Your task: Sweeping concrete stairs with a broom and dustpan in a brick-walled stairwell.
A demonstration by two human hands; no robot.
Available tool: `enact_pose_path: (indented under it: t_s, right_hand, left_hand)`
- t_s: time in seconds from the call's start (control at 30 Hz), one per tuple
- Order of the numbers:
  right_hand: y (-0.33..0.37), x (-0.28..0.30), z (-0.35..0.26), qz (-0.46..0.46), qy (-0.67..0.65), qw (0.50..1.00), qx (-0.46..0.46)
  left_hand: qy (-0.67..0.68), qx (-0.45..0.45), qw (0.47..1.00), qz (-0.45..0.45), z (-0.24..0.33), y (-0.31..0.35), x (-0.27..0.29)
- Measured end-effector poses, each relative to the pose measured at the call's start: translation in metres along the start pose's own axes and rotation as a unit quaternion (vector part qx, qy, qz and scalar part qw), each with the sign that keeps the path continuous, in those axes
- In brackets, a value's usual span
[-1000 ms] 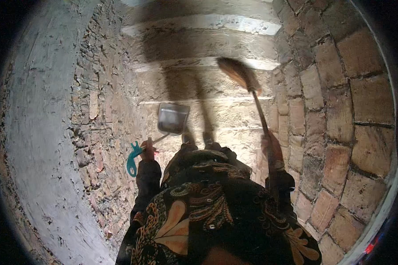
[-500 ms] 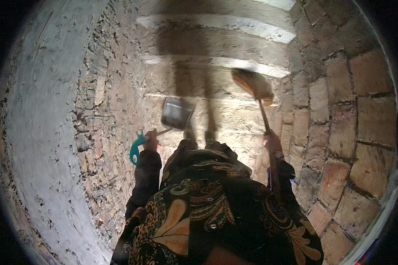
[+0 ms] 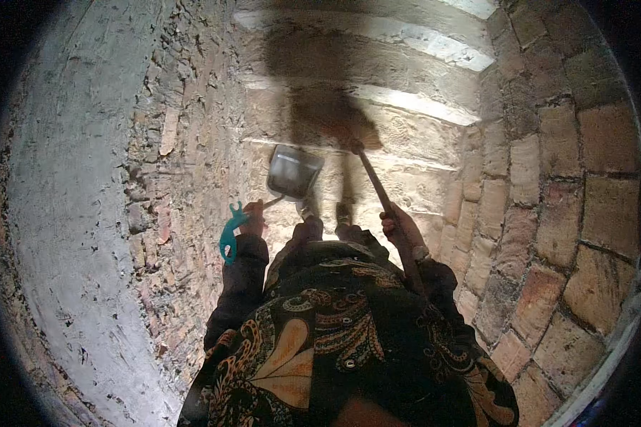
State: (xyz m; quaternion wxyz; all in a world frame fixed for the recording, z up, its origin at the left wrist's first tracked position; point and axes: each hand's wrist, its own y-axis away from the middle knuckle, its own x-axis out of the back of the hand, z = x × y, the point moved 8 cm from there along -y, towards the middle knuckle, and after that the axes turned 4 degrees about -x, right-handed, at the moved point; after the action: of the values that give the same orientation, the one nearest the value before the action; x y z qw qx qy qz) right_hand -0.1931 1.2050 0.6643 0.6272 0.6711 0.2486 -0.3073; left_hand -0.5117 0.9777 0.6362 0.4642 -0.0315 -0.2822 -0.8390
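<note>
My left hand (image 3: 253, 218) is closed round the handle of a grey metal dustpan (image 3: 294, 173). The handle's curved teal end (image 3: 231, 233) sticks out to the left of my fist. The pan hangs in front of my feet, its inside facing up. In my right hand (image 3: 403, 226) is the long stick of a broom (image 3: 374, 182), gripped partway down, its upper part running back along my forearm. The broom's bristle head (image 3: 352, 130) is over the stairs, beyond and to the right of the pan; it is blurred and partly lost in shadow.
Stone steps (image 3: 413, 103) with pale edges lie ahead of my feet (image 3: 343, 213). A rough wall with broken plaster and a smooth grey band (image 3: 78, 213) stands close on the left. A brick wall (image 3: 548, 192) curves along the right.
The broom's head has swung left across the steps toward the dustpan, and my right hand has moved left with it. My left hand and the dustpan have shifted slightly right in view.
</note>
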Motion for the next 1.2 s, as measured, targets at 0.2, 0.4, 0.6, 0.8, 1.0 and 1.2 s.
enact_pose_path:
  t_s: [0.2, 0.4, 0.6, 0.8, 1.0, 1.2]
  right_hand:
    - [0.029, -0.03, 0.018, 0.084, 0.104, 0.991, 0.032]
    - [0.056, -0.005, -0.016, -0.058, -0.106, 0.993, 0.001]
    - [0.074, 0.096, -0.088, 0.095, -0.159, 0.976, 0.117]
    - [0.049, 0.084, -0.094, 0.003, -0.073, 0.995, 0.065]
    - [-0.007, 0.043, -0.058, -0.048, -0.112, 0.991, -0.056]
    - [-0.06, 0.022, -0.019, -0.046, -0.136, 0.978, -0.153]
  left_hand:
    - [0.032, -0.06, 0.998, -0.005, 0.002, 0.005, -0.004]
    - [-0.066, -0.061, 0.994, 0.065, 0.001, 0.009, 0.002]
    - [-0.113, -0.073, 0.99, 0.042, 0.044, 0.021, -0.001]
    - [-0.137, -0.079, 0.987, 0.03, 0.002, 0.005, 0.006]
    - [-0.077, -0.086, 0.993, 0.024, 0.017, 0.013, 0.005]
    - [-0.261, -0.316, 0.912, 0.01, -0.016, -0.012, -0.011]
